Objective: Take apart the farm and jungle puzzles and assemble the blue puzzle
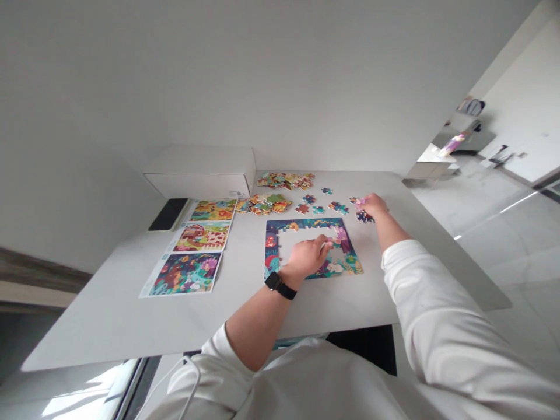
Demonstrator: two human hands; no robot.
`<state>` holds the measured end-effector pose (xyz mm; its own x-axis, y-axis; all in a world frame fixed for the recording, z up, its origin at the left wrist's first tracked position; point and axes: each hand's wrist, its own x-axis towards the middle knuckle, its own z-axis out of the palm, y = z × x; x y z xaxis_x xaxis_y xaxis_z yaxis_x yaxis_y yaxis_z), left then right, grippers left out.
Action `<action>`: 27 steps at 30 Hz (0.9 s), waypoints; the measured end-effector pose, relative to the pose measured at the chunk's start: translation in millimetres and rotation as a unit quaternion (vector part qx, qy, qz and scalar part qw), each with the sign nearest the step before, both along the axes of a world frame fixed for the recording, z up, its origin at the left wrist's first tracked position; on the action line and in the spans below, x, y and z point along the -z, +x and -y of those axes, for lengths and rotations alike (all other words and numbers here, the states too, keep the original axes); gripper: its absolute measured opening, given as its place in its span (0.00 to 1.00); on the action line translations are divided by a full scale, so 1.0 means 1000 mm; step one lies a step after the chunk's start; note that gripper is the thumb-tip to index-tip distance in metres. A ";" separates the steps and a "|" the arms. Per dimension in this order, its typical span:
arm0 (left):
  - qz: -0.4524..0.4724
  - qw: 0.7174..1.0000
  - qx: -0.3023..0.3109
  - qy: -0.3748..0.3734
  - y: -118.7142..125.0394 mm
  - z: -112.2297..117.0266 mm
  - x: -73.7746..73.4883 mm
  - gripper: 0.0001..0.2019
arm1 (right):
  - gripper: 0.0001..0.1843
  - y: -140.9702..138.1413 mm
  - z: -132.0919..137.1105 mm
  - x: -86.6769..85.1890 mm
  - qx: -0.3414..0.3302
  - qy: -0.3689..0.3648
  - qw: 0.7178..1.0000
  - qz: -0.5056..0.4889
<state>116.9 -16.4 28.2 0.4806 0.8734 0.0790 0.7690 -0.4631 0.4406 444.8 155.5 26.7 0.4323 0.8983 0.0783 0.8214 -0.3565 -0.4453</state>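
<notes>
A partly assembled jigsaw puzzle (271,224) lies before me, its dark, colourful border joined round a pale open middle. Over that middle is my left hand (308,256), fingers curled and fingertips at the inner right side beside a pink and purple section. Whatever those fingers hold, if anything, is too small to make out. Beyond the puzzle's upper right corner, my right hand (375,205) pinches a pink-purple puzzle piece (359,201). Just below it lie dark puzzle pieces (364,217). Several loose pieces (338,207) are scattered between this hand and the back of the table.
Two heaps of yellow-green puzzle pieces (286,180) (265,204) lie at the back. A white box (199,175) stands behind a dark phone-like slab (168,214). To the left is a printed sheet (188,273) with three pictures. The white table (245,315) meets a wall behind.
</notes>
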 end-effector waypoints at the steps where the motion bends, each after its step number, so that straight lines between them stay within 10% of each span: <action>1: 0.001 1.000 0.000 -0.001 0.000 0.000 -0.001 0.24 | 0.16 -0.003 0.002 -0.002 0.018 0.028 0.999 -0.029; 5: 0.025 1.000 -0.012 -0.013 0.000 0.001 -0.003 0.23 | 0.16 -0.029 0.023 -0.011 0.012 0.120 0.980 -0.159; 9: 0.108 0.993 -0.034 -0.015 -0.002 -0.001 -0.002 0.21 | 0.18 -0.077 0.074 -0.021 -0.159 0.194 0.898 -0.362; 16: 0.341 0.933 -0.117 -0.022 -0.007 -0.016 0.011 0.15 | 0.25 -0.138 0.144 -0.016 -0.206 0.069 0.782 -0.584; 22: 0.485 0.854 -0.129 -0.138 -0.004 -0.028 0.024 0.17 | 0.26 -0.132 0.136 0.000 -0.189 0.074 0.777 -0.595; 27: 0.484 0.848 -0.117 -0.180 -0.001 -0.027 0.029 0.18 | 0.26 -0.134 0.135 0.008 -0.191 0.072 0.784 -0.586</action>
